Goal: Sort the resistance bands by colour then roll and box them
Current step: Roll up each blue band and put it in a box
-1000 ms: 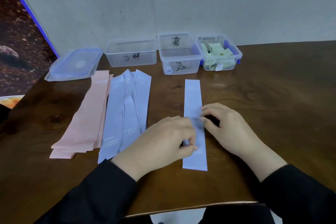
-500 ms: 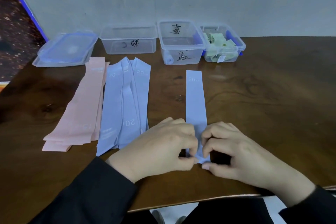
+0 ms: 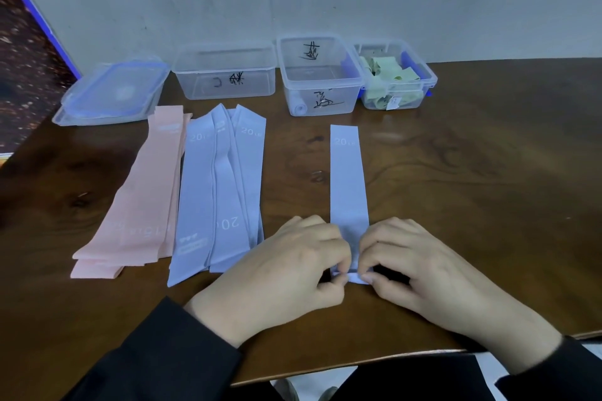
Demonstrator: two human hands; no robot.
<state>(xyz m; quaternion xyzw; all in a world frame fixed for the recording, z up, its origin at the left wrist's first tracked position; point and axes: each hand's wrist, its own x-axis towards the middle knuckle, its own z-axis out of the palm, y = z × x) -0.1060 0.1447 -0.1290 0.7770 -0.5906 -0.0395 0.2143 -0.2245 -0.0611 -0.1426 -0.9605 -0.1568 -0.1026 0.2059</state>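
Lilac flat rubber band (image 3: pixel 347 179): left hand (image 3: pixel 286 270) and right hand (image 3: pixel 420 267) pinched its near end, apparently starting a roll; tight, square turns would serve.

both hands came down to the lilac band's (image 3: pixel 348 179) near end, now folded over.

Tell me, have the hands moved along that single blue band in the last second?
Yes. Both the left hand and right hand slid from the single blue band's middle to its near end, away from the boxes.
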